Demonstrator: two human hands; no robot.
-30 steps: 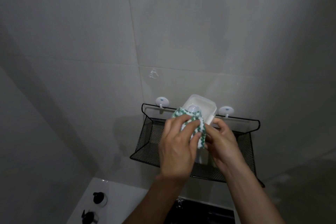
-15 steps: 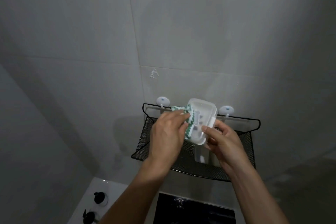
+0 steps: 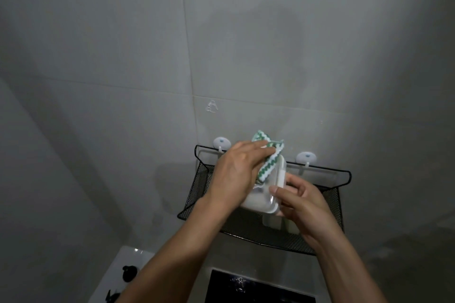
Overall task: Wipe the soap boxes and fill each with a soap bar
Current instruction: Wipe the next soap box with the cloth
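Observation:
A white plastic soap box (image 3: 261, 202) is held in the air in front of a black mesh wall shelf (image 3: 197, 187). My right hand (image 3: 299, 206) grips the box by its right side, thumb on the rim. My left hand (image 3: 237, 174) presses a green-and-white zigzag cloth (image 3: 269, 157) onto the upper part of the box; the cloth bunches out past my fingertips. Another white box (image 3: 270, 222) stands in the shelf below, mostly hidden behind my hands. No soap bar is visible.
The shelf hangs on two white suction hooks (image 3: 221, 142) (image 3: 306, 157) on a grey tiled wall. Below are a white surface with black knobs (image 3: 129, 273) at the lower left and a dark glossy panel (image 3: 258, 288) at the bottom.
My left hand has slid the cloth from the left edge of the box up to its top end. The box has tilted lower in my right hand.

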